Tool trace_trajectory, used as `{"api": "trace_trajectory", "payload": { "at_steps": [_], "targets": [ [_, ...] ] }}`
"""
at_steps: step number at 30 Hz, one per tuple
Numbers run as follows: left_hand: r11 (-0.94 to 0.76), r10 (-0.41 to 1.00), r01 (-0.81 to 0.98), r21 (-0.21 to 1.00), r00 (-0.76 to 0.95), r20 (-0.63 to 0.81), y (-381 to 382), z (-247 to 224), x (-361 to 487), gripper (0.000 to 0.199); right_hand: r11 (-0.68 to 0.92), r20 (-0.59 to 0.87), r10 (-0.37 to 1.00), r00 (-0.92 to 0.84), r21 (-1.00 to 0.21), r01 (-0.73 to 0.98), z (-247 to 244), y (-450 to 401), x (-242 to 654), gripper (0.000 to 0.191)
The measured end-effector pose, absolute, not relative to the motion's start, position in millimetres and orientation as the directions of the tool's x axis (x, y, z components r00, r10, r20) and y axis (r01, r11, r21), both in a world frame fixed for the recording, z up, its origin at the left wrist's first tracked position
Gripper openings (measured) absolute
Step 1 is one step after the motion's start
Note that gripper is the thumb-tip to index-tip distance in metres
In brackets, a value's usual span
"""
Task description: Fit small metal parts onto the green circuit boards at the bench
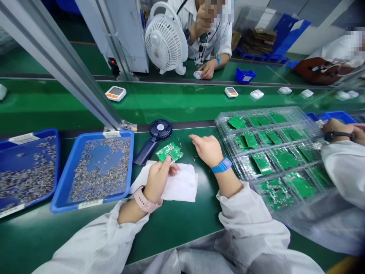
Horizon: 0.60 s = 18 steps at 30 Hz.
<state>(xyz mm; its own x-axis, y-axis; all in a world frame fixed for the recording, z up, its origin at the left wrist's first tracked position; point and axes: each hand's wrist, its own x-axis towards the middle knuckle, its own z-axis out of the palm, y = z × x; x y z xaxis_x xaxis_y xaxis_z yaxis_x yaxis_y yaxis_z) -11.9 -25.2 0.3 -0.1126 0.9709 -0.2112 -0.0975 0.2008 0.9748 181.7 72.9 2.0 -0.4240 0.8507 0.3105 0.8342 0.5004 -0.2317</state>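
My left hand (159,177) is closed on a green circuit board (170,152), thumb on top at its near edge. The board is tilted above a white cloth (182,184) lying on the green table. To its right, my right hand (209,149) hovers over the table with the index finger stretched out to the left. Its other fingers are partly hidden, and nothing shows at the fingertip. Small loose metal parts (194,158) lie scattered between the hands. Behind the board rests a dark blue handheld fan (161,129).
At left stand two blue trays of small metal parts, one tray (132,163) nearer me. A clear plastic tray (242,165) of circuit boards is at right, beside another person's hand (339,129). Across the green belt (171,101), a co-worker sits behind a white fan (167,42).
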Motion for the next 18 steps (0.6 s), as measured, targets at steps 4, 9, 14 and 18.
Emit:
{"api": "trace_trajectory", "payload": {
  "at_steps": [4,9,14,18],
  "targets": [
    [0.196,0.972,-0.098,0.976,-0.114,-0.206,-24.1,0.3,-11.6,0.053,0.442,0.376,0.885,-0.275,-0.488,0.753,2.5,71.5,179.6,0.023],
    [0.193,0.973,-0.095,0.977,-0.111,-0.203,-23.3,1.5,-12.0,0.053,0.234,0.191,0.967,-0.166,-0.923,0.304,8.1,64.5,179.9,0.014],
    [0.225,0.965,-0.101,0.969,-0.117,-0.236,-24.7,2.0,-12.4,0.053,0.117,0.093,0.962,-0.257,-0.990,0.078,13.9,60.9,177.6,0.023],
    [0.228,0.964,-0.098,0.969,-0.118,-0.239,-25.0,2.5,-12.1,0.052,0.125,0.113,0.965,-0.238,-0.992,0.033,15.4,58.3,174.0,0.024]
  ]
}}
